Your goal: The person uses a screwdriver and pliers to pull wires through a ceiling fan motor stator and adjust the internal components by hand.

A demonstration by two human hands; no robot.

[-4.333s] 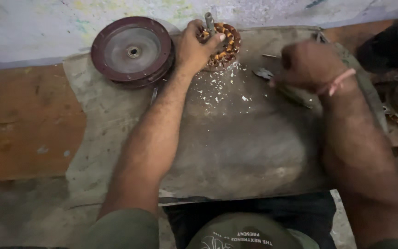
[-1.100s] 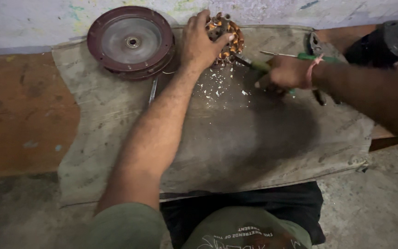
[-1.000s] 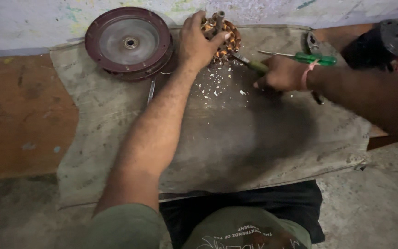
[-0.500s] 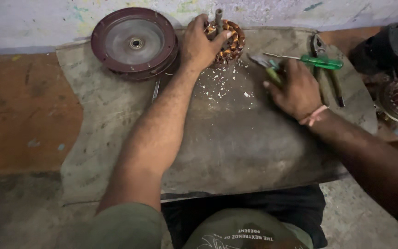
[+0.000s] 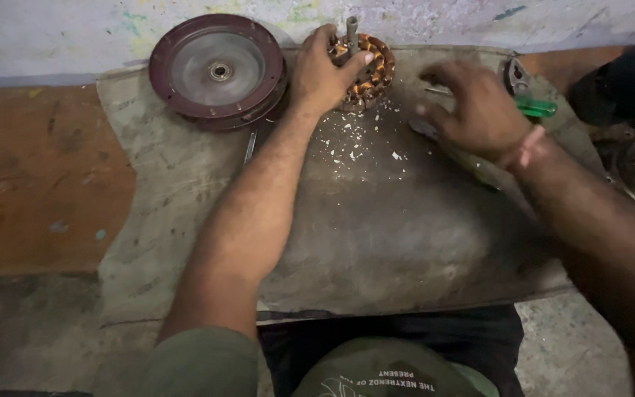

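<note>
— Copper windings: where's the stator [image 5: 365, 70]?
— Far edge of the grey mat [image 5: 406, 242], your left hand [image 5: 325, 73] clasped over it. Keep it pinned.
— And the other?
— Your right hand [image 5: 479, 110] hovers spread and empty over the green-handled screwdriver [image 5: 534, 108]; close on the handle squarely.

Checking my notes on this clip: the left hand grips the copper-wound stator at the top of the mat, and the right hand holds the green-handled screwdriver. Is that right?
Not quite. In the head view the left hand does grip the stator, but the right hand holds nothing: its fingers are spread open, and the screwdriver lies on the mat beside it.
</note>
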